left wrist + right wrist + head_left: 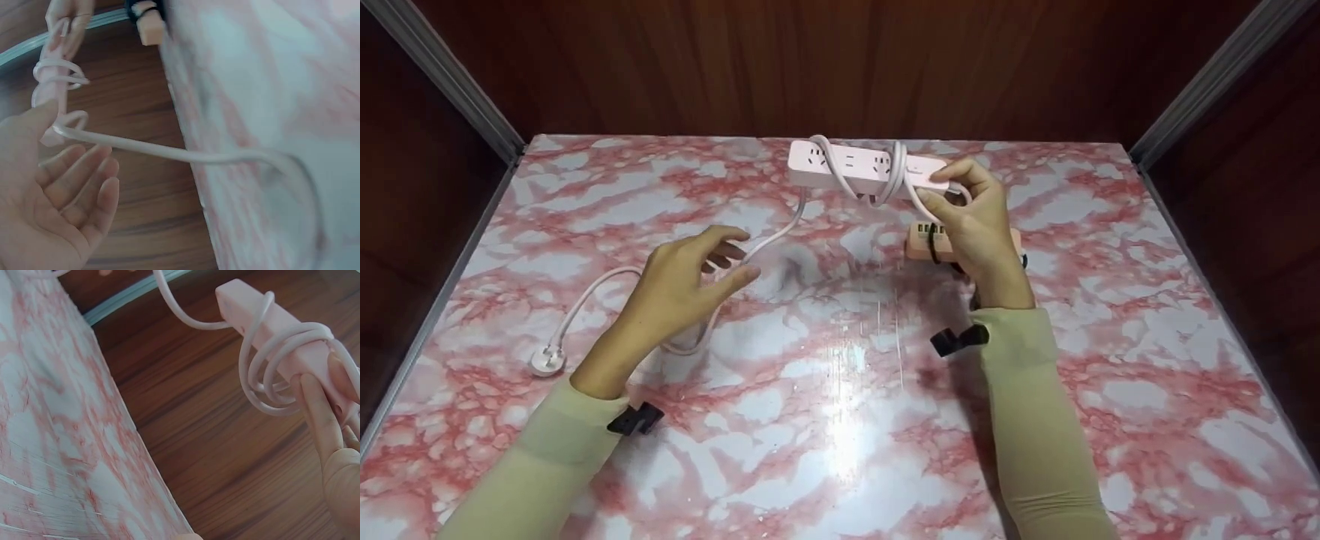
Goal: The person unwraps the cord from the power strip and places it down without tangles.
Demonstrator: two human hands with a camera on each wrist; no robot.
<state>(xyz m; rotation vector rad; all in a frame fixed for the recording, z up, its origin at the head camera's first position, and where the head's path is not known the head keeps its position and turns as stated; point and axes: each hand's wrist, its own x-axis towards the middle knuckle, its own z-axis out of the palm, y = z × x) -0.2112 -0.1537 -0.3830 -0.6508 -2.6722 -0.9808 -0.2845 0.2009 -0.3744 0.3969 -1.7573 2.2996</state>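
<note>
Both forearms reach forward from bottom of head view, hands well apart. Left forearm [536,457] angles inward; left hand [686,274] relaxed, fingers loosely bent, thumb spread off them, palm facing left wrist cam. Right forearm [1039,420] runs nearly straight forward; right hand [979,217] farther out than left, gripping, thumb opposed to fingers. Right outer fingers mostly hidden, curl hard to call.

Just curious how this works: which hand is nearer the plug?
Left. The left hand is beyond and right of the plug; the right hand is much farther right, holding the power strip.
</note>
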